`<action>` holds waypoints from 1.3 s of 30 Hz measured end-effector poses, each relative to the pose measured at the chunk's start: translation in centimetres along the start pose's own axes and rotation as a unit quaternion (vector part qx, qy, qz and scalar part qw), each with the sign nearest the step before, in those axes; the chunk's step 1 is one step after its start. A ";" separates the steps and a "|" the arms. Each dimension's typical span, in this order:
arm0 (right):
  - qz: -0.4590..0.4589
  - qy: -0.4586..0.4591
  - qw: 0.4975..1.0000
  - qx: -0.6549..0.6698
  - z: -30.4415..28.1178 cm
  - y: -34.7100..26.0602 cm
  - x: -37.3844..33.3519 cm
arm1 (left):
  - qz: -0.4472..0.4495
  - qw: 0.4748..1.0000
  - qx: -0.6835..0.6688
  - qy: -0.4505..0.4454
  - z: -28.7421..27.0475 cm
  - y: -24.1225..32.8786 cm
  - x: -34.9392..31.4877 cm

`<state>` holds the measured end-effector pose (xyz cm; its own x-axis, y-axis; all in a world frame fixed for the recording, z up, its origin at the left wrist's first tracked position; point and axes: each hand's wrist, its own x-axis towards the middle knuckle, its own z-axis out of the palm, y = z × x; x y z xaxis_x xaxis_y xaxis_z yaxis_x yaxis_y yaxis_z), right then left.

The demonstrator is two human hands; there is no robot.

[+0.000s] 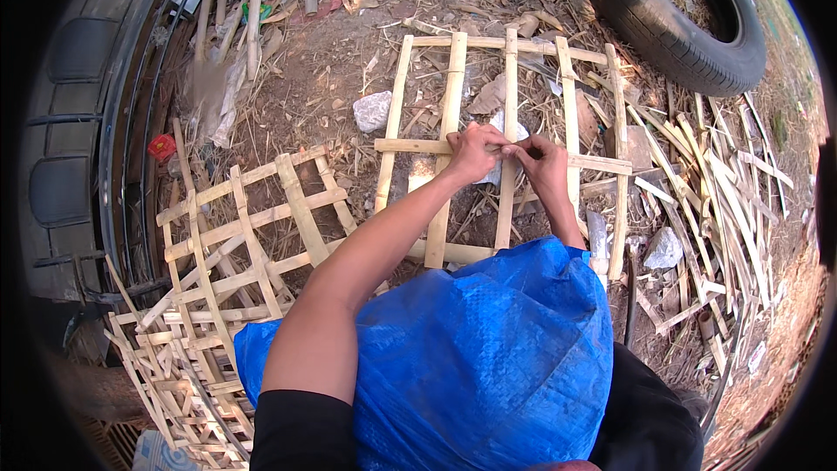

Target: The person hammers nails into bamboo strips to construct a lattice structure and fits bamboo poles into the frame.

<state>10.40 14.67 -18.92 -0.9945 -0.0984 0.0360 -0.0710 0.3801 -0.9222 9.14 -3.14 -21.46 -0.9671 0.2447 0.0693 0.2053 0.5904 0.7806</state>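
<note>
A lattice of split bamboo slats (pixel 454 78) lies on the ground before me, with several upright slats over crosspieces. My left hand (pixel 474 153) and my right hand (pixel 544 167) meet at its middle crosspiece (pixel 602 163), where an upright slat (pixel 506 209) crosses it. The fingertips of both hands are pinched close together on this crossing. Whatever lies between them is too small to make out. Over my lap spreads a blue woven plastic sheet (pixel 488 349), touching the near end of the lattice.
Finished-looking bamboo lattices (pixel 200 227) are stacked at the left. Loose bamboo strips (pixel 732 201) lie in a heap at the right, below a black tyre (pixel 671 26). Pale stones (pixel 372 112) sit on the littered soil. A dark metal frame (pixel 131 122) runs along the far left.
</note>
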 end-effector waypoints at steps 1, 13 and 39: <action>0.017 -0.009 1.000 0.018 -0.4 0.2 0.2 | -0.010 1.000 -0.019 -0.012 -0.1 0.1 0.5; 0.187 0.101 0.968 -0.136 -18.1 -6.2 -11.6 | -0.007 1.000 -0.011 -0.007 1.2 1.3 -0.2; 0.357 0.143 0.858 -0.341 -21.5 5.8 -28.7 | -0.098 0.976 -0.183 -0.062 -0.2 1.4 0.2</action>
<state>36.83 39.54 -17.05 -0.7752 0.5751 -0.2616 0.6318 0.7092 -0.3130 9.17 -2.40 -20.20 -0.9521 0.2594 -0.1616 -0.0708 0.3272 0.9423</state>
